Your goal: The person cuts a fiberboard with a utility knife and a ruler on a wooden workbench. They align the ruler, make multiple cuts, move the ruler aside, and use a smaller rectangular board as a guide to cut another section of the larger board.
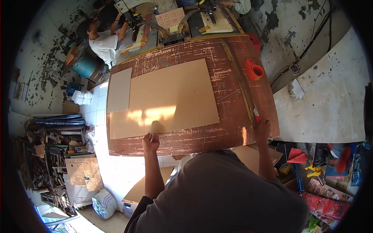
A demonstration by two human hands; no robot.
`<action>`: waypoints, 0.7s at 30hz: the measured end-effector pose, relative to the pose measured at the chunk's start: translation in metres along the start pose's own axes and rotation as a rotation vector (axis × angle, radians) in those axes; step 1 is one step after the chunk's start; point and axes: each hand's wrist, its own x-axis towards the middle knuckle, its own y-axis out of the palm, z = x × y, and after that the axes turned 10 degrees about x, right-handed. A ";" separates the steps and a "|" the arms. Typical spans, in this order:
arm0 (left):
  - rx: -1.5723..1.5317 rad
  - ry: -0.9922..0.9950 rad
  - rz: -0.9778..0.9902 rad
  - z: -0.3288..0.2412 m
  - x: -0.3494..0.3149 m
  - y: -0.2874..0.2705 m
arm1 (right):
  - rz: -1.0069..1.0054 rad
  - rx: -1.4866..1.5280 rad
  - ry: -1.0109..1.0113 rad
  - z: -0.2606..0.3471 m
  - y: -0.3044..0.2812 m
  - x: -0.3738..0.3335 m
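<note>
A large brown cardboard sheet (182,89) lies on the worn reddish-brown table (233,105). My left hand (150,142) is at its near edge, fingers curled and closed on that edge. A smaller greyish board (119,91) overlaps the sheet's left side. On the right, my right hand (263,130) is by the table's near right corner, its fingers bent around the lower end of a small red and white object (257,117), whose kind I cannot make out. A long straight metal ruler or bar (237,73) runs beside it, away from me.
A red-orange tape roll (255,70) sits on the table's right side. A pale curved panel (326,97) stands beyond. Another person in a white shirt (104,46) works at machines at the far left. Scrap (48,167) is piled at left, coloured packaging (326,198) at lower right.
</note>
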 end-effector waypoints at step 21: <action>0.106 0.399 -0.039 0.023 0.007 -0.013 | 0.118 0.245 0.003 -0.015 -0.020 0.024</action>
